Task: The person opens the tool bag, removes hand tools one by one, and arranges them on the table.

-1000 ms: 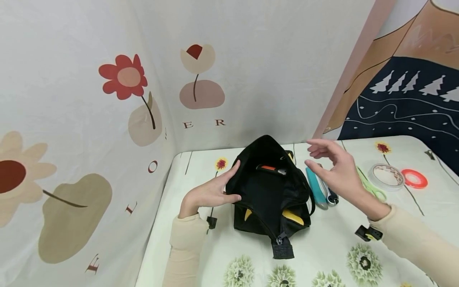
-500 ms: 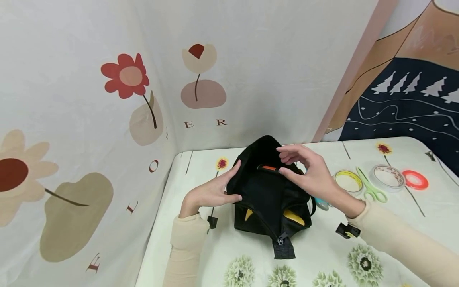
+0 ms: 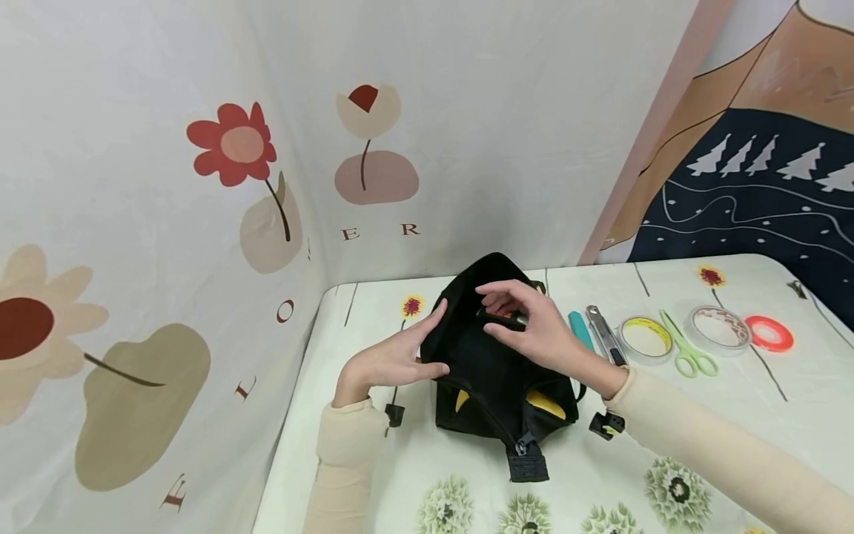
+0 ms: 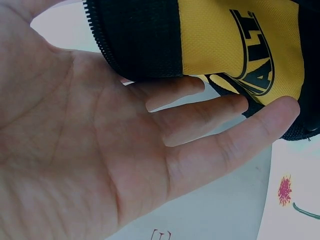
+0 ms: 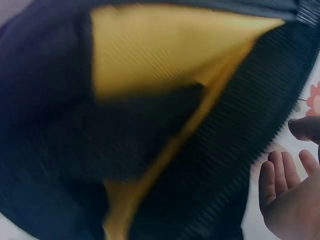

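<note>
A black bag [image 3: 480, 371] with yellow panels stands unzipped on the table, its mouth held wide. My left hand [image 3: 394, 356] rests against the bag's left rim, fingers straight along the outside. In the left wrist view these straight fingers touch the yellow lettered panel [image 4: 220, 40]. My right hand [image 3: 534, 326] reaches into the mouth, thumb and fingers apart. Between them lies a black tool [image 3: 503, 320], its kind unclear; the hand partly covers its orange part. I see no grip on it. The right wrist view is mostly the bag's blurred side [image 5: 150, 50].
To the bag's right lie a teal-handled tool [image 3: 579, 328], a silver utility knife [image 3: 603, 334], a tape roll with a yellow core [image 3: 667, 340], green scissors [image 3: 687, 345], a clear tape roll [image 3: 697, 326] and a red ring [image 3: 769, 345]. Printed cloth walls [image 3: 467, 148] stand behind and left.
My right hand has moved left from above the loose tools into the bag's mouth, over the black tool. The left hand and the bag have stayed in place.
</note>
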Tool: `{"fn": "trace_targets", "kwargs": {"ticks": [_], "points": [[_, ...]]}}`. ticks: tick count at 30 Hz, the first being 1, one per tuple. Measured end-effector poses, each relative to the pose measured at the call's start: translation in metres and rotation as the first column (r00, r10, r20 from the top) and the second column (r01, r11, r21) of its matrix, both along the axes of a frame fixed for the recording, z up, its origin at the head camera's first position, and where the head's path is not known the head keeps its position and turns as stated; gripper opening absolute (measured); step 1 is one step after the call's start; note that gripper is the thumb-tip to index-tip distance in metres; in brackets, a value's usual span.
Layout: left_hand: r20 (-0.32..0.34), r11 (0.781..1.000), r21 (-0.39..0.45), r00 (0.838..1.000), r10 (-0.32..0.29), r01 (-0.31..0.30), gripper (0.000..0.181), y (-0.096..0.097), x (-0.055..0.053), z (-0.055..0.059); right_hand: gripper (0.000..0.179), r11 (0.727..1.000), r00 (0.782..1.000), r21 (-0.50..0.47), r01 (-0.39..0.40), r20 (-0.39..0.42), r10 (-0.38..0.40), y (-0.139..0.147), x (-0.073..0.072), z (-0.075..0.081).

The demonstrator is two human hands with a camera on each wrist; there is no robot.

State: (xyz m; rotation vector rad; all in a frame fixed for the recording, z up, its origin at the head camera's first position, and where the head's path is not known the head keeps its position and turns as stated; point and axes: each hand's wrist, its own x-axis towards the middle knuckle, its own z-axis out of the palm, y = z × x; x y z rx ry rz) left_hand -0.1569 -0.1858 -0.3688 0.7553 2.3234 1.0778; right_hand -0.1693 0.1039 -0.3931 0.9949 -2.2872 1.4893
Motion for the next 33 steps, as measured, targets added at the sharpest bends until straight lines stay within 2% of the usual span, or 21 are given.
{"fn": "trace_targets", "kwargs": {"ticks": [5, 11, 17, 24, 33], "points": [[0.001, 1.000, 0.007, 1.000, -0.007, 0.007, 0.103, 0.001, 0.000, 0.001, 0.055, 0.998, 0.998, 0.065, -0.005, 0.058, 0.002, -0.007, -0.002, -0.015], [0.002, 1.000, 0.011, 1.000, -0.006, 0.006, 0.102, 0.000, 0.000, 0.001, 0.055, 0.989, 0.997, 0.147, 0.005, 0.069, -0.015, -0.012, -0.010, -0.032], [0.006, 1.000, 0.017, 1.000, -0.009, 0.009, 0.103, -0.001, 0.000, 0.001, 0.054, 0.982, 0.995, 0.187, 0.027, 0.087, -0.044, -0.011, -0.017, -0.049], [0.003, 1.000, 0.014, 1.000, -0.015, 0.015, 0.103, -0.002, -0.001, 0.000, 0.053, 0.972, 0.992, 0.227, 0.060, 0.092, -0.083, -0.008, -0.024, -0.060], [0.006, 1.000, 0.020, 1.000, -0.022, 0.022, 0.102, -0.003, -0.001, 0.001, 0.054, 0.943, 0.990, 0.321, 0.091, 0.076, -0.121, -0.007, -0.033, -0.070]]}}
